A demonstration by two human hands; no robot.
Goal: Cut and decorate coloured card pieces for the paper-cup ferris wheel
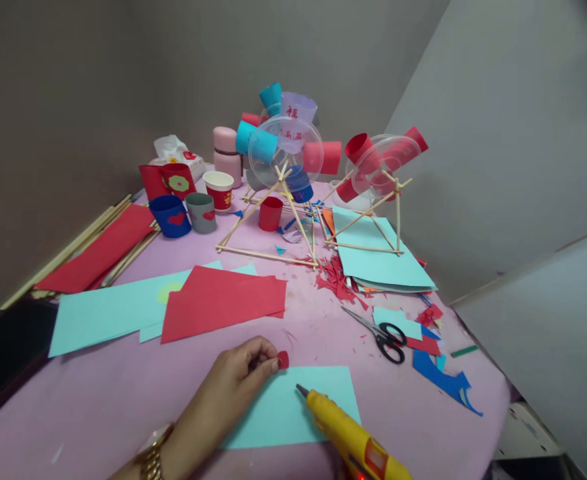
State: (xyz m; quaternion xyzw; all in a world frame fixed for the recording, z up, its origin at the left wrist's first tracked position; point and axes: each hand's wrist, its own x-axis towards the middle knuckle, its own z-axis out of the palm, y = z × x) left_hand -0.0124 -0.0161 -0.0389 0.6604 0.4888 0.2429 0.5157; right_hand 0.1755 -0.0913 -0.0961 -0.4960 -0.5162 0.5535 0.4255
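One small red paper scrap (283, 360) pinched in left hand (243, 368) at blue sheet (298, 410) far edge, tip of yellow glue gun (346, 435) near.

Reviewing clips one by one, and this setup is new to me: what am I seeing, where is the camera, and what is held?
No machine here: a person works with bare hands, filmed by one camera worn on the head, looking down at a pink table. The left hand pinches a small red paper piece beside a light blue sheet. A yellow glue gun enters from the bottom edge; the right hand is not in view. Farther back lie scissors, red paper, cups and two stick-frame cup wheels.
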